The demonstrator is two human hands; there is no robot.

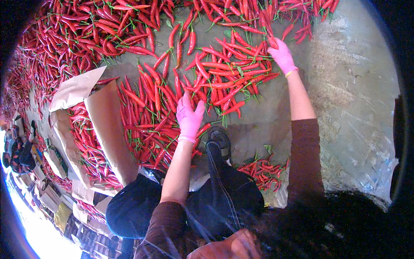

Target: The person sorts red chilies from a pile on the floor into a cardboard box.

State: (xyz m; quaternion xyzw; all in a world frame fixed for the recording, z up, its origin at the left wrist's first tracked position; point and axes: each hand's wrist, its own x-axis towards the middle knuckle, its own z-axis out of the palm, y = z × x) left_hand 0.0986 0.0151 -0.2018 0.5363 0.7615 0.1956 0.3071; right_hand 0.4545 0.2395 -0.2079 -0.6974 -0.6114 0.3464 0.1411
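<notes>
My left hand [188,118], in a pink glove, rests at the near edge of a spread of long red chili peppers [223,69]. Its thumb stands apart from the fingers, and the fingertips touch the peppers. On the far right side of that spread, my right hand [282,56], also gloved in pink, grips red chili peppers [272,42]; how many is hard to tell. Green stems show on most peppers. Left of my left hand, more peppers [148,97] lie roughly lined up against an open cardboard box [110,129], which holds red peppers [89,139].
A large heap of red peppers [97,29] covers the floor at the upper left. Smaller peppers [263,171] lie beside my shoe [220,137]. Concrete floor [352,97] stretches to the right. A stuffed sack [55,160] and several cartons [48,197] stand at the far left.
</notes>
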